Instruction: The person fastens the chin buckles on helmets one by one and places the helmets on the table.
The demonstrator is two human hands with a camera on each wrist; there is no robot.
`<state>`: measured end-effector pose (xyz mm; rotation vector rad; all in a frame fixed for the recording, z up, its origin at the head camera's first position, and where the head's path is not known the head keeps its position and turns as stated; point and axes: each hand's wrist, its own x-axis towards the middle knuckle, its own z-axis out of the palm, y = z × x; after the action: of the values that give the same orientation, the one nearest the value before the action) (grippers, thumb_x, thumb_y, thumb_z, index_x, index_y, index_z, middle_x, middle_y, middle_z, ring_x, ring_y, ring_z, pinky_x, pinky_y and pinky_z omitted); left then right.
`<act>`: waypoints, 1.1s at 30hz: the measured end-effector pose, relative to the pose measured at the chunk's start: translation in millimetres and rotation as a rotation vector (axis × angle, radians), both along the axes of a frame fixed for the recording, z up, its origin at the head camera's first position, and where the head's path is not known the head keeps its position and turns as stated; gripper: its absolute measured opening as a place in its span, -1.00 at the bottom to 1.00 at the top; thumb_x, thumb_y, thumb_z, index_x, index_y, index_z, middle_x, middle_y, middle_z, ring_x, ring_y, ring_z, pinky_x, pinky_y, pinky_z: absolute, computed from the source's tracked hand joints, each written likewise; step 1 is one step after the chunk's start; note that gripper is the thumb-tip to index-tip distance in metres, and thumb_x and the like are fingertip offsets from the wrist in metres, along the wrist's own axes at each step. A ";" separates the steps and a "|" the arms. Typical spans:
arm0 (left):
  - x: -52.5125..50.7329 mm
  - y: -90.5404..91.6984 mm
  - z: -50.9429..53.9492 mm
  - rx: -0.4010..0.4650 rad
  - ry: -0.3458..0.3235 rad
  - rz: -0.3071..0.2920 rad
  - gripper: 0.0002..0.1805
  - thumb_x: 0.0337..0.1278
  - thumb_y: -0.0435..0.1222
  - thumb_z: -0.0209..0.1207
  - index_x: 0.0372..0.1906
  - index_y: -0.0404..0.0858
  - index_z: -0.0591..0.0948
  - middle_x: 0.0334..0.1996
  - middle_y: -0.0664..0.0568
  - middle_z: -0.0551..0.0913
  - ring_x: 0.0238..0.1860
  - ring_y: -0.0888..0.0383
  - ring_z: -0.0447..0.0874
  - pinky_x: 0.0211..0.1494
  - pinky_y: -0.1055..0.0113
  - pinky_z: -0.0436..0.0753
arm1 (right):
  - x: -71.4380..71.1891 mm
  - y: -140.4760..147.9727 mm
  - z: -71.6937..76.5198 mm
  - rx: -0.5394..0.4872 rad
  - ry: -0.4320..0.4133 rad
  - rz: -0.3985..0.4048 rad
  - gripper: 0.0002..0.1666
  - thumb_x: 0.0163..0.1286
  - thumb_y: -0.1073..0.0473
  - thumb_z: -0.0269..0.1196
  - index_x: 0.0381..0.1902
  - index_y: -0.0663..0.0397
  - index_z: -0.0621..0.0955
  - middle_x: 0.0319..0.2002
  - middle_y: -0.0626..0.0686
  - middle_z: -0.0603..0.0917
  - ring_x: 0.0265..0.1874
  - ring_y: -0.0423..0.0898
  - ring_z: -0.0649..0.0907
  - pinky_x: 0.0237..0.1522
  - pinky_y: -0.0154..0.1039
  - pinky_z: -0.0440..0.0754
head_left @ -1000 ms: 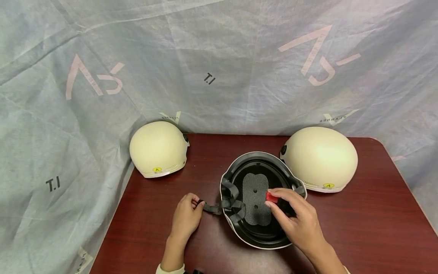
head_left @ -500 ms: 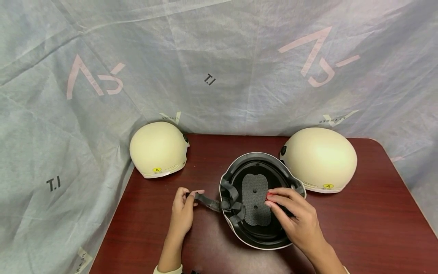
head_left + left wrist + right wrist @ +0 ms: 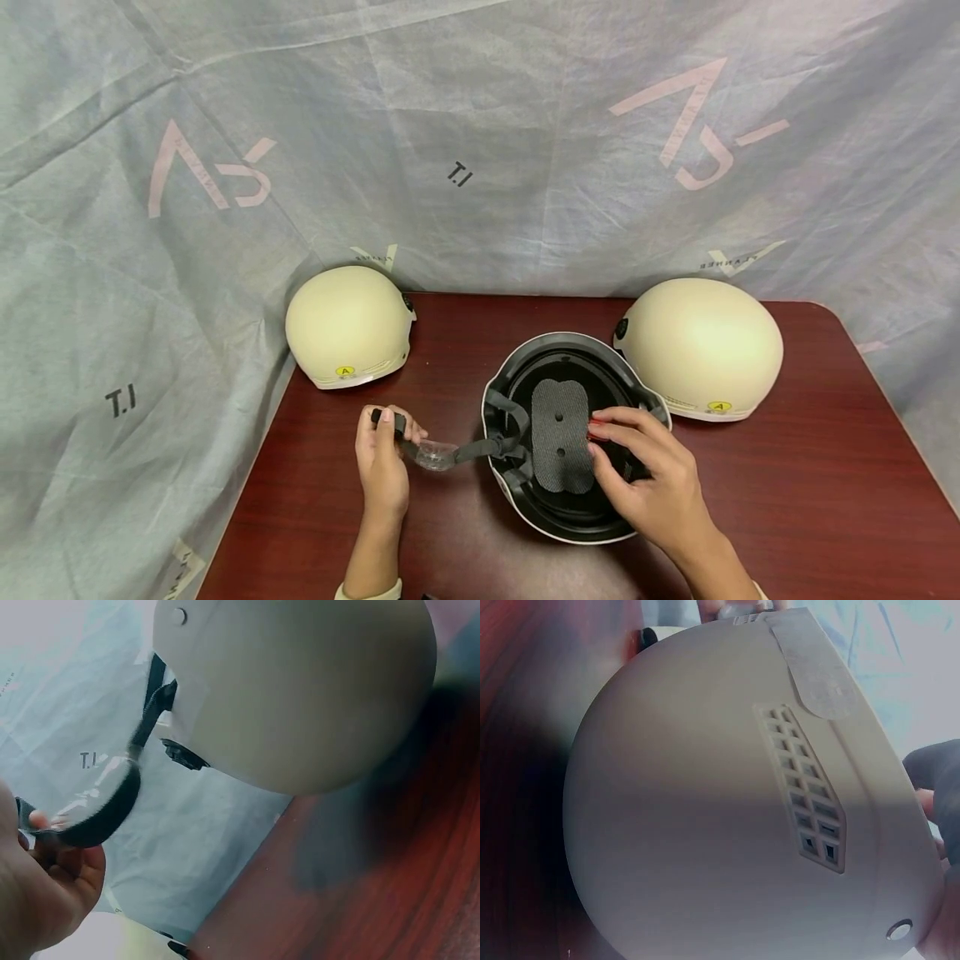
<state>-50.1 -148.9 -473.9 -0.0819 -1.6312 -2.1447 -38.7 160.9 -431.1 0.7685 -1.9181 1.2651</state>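
An upturned cream helmet (image 3: pixel 517 500) rests on the table, its black inside and grey mesh pad (image 3: pixel 558 437) facing up. To its left my left hand (image 3: pixel 384 471) grips the end of a black chin strap (image 3: pixel 474 451), which stretches from the helmet's left rim with a clear plastic piece (image 3: pixel 435 456) on it. Over the helmet's right half, my right hand (image 3: pixel 652 467) pinches a small red buckle piece (image 3: pixel 597 429), mostly covered by the fingers. The left wrist view shows the strap (image 3: pixel 124 802) curving into that hand (image 3: pixel 60 892). The helmet's shell (image 3: pixel 705 787) fills the right wrist view.
Two more cream helmets stand dome up on the dark red table (image 3: pixel 825 467): one at the back left (image 3: pixel 345 325), the other at the back right (image 3: pixel 701 342), close against the upturned one. A grey printed sheet (image 3: pixel 480 125) hangs behind and at the left.
My left hand has moved left and slightly up, drawing the strap out further and turning so its black end shows. The right hand stays nearly in place, its fingers shifting on the red piece.
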 end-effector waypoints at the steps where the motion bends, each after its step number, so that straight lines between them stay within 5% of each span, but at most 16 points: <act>1: 0.1 0.1 0.8 0.010 0.007 -0.013 -0.68 0.73 -0.30 -0.17 -0.31 -0.33 0.32 -0.53 0.03 0.42 -0.54 0.15 0.42 -0.32 0.37 0.62 | -0.2 0.0 0.1 -0.001 -0.001 0.005 -0.87 0.30 0.35 0.44 -0.21 0.31 0.79 -0.16 0.28 0.76 -0.09 -0.09 0.74 0.22 -0.52 0.59; 9: 1.2 0.9 5.1 0.064 0.193 -0.219 -0.74 0.68 -0.47 -0.27 -0.23 -0.13 0.29 -0.54 -0.06 0.12 -0.59 0.04 -0.02 -0.54 0.19 0.07 | -0.4 -0.4 -0.4 -0.007 -0.019 0.022 -0.74 0.35 0.29 0.48 -0.10 0.41 0.77 -0.14 0.29 0.76 -0.05 -0.15 0.75 0.19 -0.54 0.60; 16: 4.8 -2.8 11.1 0.077 0.200 -0.275 -0.69 0.68 -0.26 -0.46 -0.03 -0.18 0.35 -0.34 0.12 0.36 -0.52 0.06 -0.01 -0.52 0.20 0.08 | 0.1 0.2 -1.4 -0.019 -0.026 -0.002 -0.70 0.22 0.28 0.58 -0.15 0.36 0.79 -0.18 0.25 0.77 -0.09 -0.16 0.75 0.17 -0.54 0.61; 22: 6.9 -6.0 17.8 0.107 0.270 -0.303 -0.59 0.37 -0.60 -0.47 -0.01 -0.31 0.38 -0.40 0.06 0.39 -0.55 0.03 0.09 -0.57 0.18 0.09 | 2.4 0.6 -3.3 0.006 -0.062 0.008 -0.75 0.29 0.22 0.53 -0.16 0.29 0.80 -0.16 0.23 0.78 -0.05 -0.21 0.75 0.19 -0.54 0.60; 25: 9.5 -5.2 21.2 0.062 0.242 -0.307 -0.59 0.35 -0.66 -0.39 0.00 -0.30 0.41 -0.44 0.07 0.39 -0.60 0.05 0.11 -0.60 0.18 0.16 | 2.7 0.4 -3.7 0.010 -0.071 -0.001 -0.75 0.33 0.18 0.51 -0.15 0.28 0.80 -0.15 0.23 0.78 -0.03 -0.22 0.75 0.20 -0.54 0.59; 33: 19.2 1.7 32.0 0.017 0.020 -0.315 -0.67 0.50 -0.60 -0.19 0.00 -0.15 0.45 -0.35 0.24 0.64 -0.64 0.04 0.04 -0.63 0.19 0.10 | 2.8 0.1 -2.1 0.021 -0.080 0.003 -0.71 0.41 0.09 0.44 -0.13 0.25 0.79 -0.14 0.25 0.76 0.00 -0.22 0.73 0.22 -0.54 0.58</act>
<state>-30.9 -147.3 -441.9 -0.3764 -1.6802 -2.3783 -35.9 161.1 -433.2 0.7425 -1.9978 1.2968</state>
